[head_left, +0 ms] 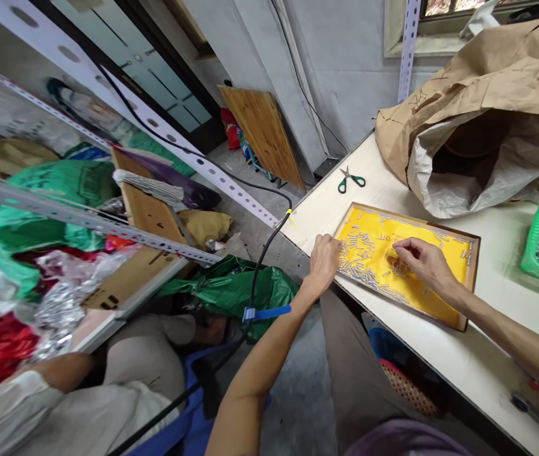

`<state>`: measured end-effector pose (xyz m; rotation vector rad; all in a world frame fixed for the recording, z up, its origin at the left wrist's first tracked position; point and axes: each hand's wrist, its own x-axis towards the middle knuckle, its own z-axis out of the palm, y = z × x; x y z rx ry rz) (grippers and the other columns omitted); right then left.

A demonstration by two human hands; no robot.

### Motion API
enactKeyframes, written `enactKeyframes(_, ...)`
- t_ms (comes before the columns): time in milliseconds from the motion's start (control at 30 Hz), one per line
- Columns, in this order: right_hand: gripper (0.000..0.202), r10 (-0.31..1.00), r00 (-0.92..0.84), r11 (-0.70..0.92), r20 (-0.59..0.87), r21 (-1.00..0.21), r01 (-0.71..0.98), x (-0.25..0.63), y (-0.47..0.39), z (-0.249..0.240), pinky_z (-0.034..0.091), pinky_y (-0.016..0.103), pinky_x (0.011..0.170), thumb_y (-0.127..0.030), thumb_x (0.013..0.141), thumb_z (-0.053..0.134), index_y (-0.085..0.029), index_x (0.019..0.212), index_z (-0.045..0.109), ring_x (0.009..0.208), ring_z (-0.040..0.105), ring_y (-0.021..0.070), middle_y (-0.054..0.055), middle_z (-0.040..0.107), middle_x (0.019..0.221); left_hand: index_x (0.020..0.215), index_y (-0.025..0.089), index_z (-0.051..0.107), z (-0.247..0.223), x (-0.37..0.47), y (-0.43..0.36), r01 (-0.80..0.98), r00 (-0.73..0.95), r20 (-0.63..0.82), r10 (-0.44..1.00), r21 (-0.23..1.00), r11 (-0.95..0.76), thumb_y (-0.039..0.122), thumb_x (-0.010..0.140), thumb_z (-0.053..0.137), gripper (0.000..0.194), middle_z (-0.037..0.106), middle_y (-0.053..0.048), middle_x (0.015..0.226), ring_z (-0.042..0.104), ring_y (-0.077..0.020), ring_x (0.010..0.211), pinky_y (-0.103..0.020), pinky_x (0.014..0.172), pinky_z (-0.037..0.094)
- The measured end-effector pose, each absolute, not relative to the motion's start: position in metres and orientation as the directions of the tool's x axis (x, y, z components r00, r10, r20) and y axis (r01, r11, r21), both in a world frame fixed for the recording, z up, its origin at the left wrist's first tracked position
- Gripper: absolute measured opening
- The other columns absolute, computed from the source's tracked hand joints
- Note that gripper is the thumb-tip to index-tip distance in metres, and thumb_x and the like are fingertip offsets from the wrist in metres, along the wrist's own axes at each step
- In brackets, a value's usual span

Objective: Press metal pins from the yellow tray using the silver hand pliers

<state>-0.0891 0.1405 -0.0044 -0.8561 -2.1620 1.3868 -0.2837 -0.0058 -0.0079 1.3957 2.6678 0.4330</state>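
Observation:
A shallow cardboard tray point(471, 278) with a yellow bottom lies at the table's near edge, and many small silvery metal pieces point(359, 250), like screws or pins, are scattered in it. My left hand point(325, 261) is closed at the tray's left end, its fingers curled over the rim; the fingertips are partly hidden. Above the yellow bottom, right of the densest pieces, my right hand point(424, 263) has thumb and forefinger pinched together. Whatever lies between those fingertips is too small to make out.
Green-handled scissors point(351, 180) lie behind the tray. A large open brown paper sack point(478, 107) and a green basket point(532, 244) of screws stand to the right. A black cable point(262, 259) hangs left of my arm. Another person's leg point(143, 354) is at lower left, beside a metal rack.

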Motion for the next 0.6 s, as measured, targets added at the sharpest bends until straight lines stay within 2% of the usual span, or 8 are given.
enactKeyframes(133,0.029,0.686,-0.726,0.338,0.049,-0.905,0.258,-0.091,0.142,-0.003,0.047,0.033,0.062,-0.045,0.08,0.053,-0.02,0.082,0.068,0.066,0.06,0.0182,0.006,0.07,0.078,0.088,0.019,0.072,-0.006,-0.279,-0.001,0.848,-0.517,-0.05,0.855,0.108,0.519,0.016,0.094,0.048,0.025,0.062,-0.011,0.097,0.051,-0.0272,0.101,-0.037,0.082,0.046)
enactKeyframes(267,0.029,0.686,-0.727,0.333,0.039,-0.905,0.266,-0.09,0.145,-0.003,0.047,0.033,0.06,-0.046,0.08,0.054,-0.021,0.08,0.068,0.064,0.059,0.018,0.006,0.07,0.078,0.088,0.015,0.07,-0.003,-0.284,0.004,0.85,-0.521,-0.07,0.851,0.046,0.524,0.01,0.092,0.045,0.026,0.062,-0.014,0.1,0.05,-0.0294,0.105,-0.039,0.083,0.045)
enactKeyframes(333,0.03,0.683,-0.731,0.301,0.015,-0.917,0.262,-0.089,0.143,-0.002,0.048,0.033,0.061,-0.048,0.08,0.055,-0.021,0.081,0.067,0.064,0.059,0.0178,0.006,0.07,0.077,0.087,0.015,0.069,0.0,-0.285,0.005,0.838,-0.538,-0.068,0.84,0.058,0.542,0.009,0.091,0.047,0.023,0.063,-0.015,0.1,0.051,-0.0288,0.105,-0.039,0.084,0.045)
enactKeyframes(400,0.033,0.677,-0.735,0.225,-0.028,-0.944,0.242,-0.089,0.138,-0.002,0.049,0.033,0.06,-0.051,0.079,0.056,-0.02,0.082,0.066,0.062,0.059,0.0174,0.005,0.069,0.074,0.088,0.015,0.068,0.003,-0.279,0.005,0.817,-0.557,-0.029,0.83,0.165,0.553,0.012,0.091,0.05,0.018,0.065,-0.013,0.099,0.054,-0.0268,0.103,-0.038,0.086,0.046)
enactKeyframes(467,0.038,0.666,-0.743,0.133,-0.073,-0.968,0.214,-0.091,0.132,-0.002,0.049,0.033,0.058,-0.056,0.077,0.058,-0.019,0.084,0.064,0.059,0.058,0.0166,0.004,0.066,0.071,0.09,0.017,0.068,0.005,-0.266,0.004,0.756,-0.579,0.01,0.815,0.379,0.533,0.014,0.091,0.053,0.015,0.068,-0.009,0.096,0.058,-0.0229,0.097,-0.035,0.086,0.048)
enactKeyframes(533,0.043,0.66,-0.746,0.084,-0.089,-0.978,0.191,-0.094,0.126,-0.002,0.049,0.032,0.057,-0.06,0.074,0.06,-0.019,0.088,0.063,0.059,0.057,0.0163,0.003,0.064,0.069,0.09,0.018,0.068,0.005,-0.244,0.006,0.624,-0.6,-0.011,0.8,0.619,0.476,0.013,0.09,0.055,0.014,0.07,-0.005,0.092,0.062,-0.0186,0.088,-0.032,0.083,0.05)
enactKeyframes(600,0.047,0.674,-0.735,0.1,-0.073,-0.977,0.188,-0.097,0.122,0.0,0.049,0.033,0.058,-0.063,0.072,0.062,-0.019,0.089,0.062,0.062,0.058,0.0171,0.002,0.063,0.071,0.088,0.017,0.069,0.004,-0.221,0.012,0.445,-0.605,-0.078,0.793,0.793,0.417,0.011,0.088,0.055,0.015,0.072,-0.004,0.088,0.064,-0.0159,0.08,-0.028,0.078,0.052)
